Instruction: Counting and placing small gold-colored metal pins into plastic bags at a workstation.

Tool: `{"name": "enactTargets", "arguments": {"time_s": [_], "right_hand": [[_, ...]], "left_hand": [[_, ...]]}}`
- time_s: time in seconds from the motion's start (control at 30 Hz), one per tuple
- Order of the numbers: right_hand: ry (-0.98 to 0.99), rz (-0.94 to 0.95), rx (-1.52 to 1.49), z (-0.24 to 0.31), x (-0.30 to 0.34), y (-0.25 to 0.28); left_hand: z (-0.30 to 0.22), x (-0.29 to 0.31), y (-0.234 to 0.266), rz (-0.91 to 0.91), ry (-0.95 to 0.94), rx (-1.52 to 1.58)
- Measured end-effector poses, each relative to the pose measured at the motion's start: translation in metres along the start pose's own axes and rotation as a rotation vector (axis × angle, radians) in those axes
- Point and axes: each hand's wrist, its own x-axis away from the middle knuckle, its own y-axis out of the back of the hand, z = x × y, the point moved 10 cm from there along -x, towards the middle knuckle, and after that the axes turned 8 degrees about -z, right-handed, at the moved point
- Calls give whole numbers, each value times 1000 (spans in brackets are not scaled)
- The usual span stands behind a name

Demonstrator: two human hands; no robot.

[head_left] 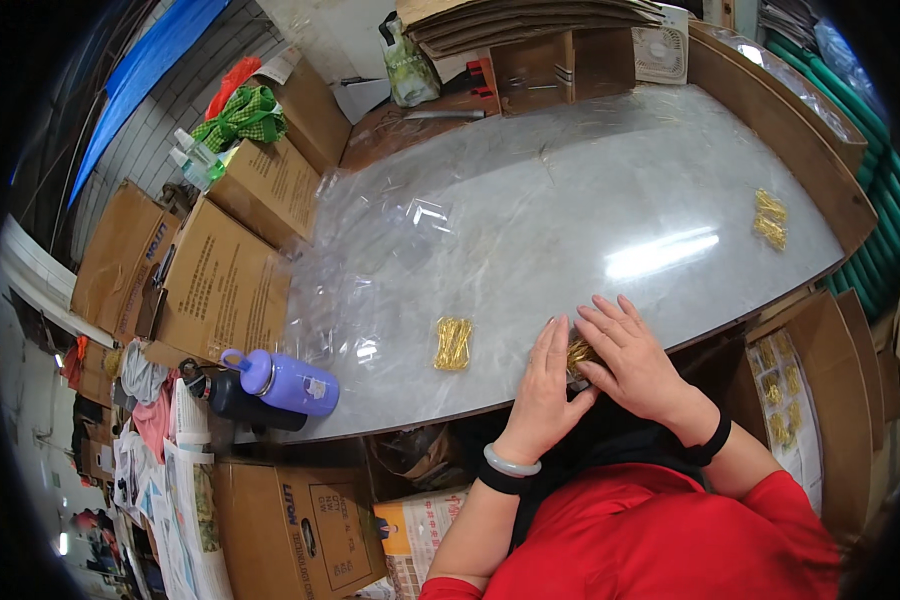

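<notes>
At the table's front edge a bundle of thin gold strands (577,352) lies between my two hands, mostly covered by them. My left hand (542,395) rests along its left side, fingers straight and close together. From the right, my right hand (632,362) reaches over the bundle with fingers stretched and spread, its thumb pointing toward the left hand. A second gold bundle (452,343), pinched at the middle and seemingly in a clear wrapper, lies left of my hands. Another gold bundle (770,220) sits near the table's right edge.
Clear plastic packs (332,300) cover the left part of the grey table (560,230). A purple bottle (295,383) and a black bottle (240,400) stand tilted at the front left corner. Cardboard boxes (220,275) line the left; a cardboard wall (800,130) borders the right.
</notes>
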Motion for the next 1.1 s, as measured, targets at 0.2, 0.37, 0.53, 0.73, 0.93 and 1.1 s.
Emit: {"name": "enactTargets", "arguments": {"time_s": [0.2, 0.37, 0.53, 0.73, 0.93, 1.1], "right_hand": [[68, 27, 60, 6, -1, -6], [-63, -144, 22, 9, -13, 14], [-86, -146, 96, 2, -9, -11], [-23, -55, 143, 11, -10, 3], [-9, 41, 80, 5, -3, -5], [-39, -178, 115, -3, -13, 25]], "left_hand": [[1, 3, -3, -13, -10, -87], [14, 3, 7, -97, 137, 212], [12, 2, 6, -103, 137, 202], [2, 1, 11, 64, 75, 326], [17, 1, 13, 41, 219, 827], [35, 6, 15, -106, 343, 948]]}}
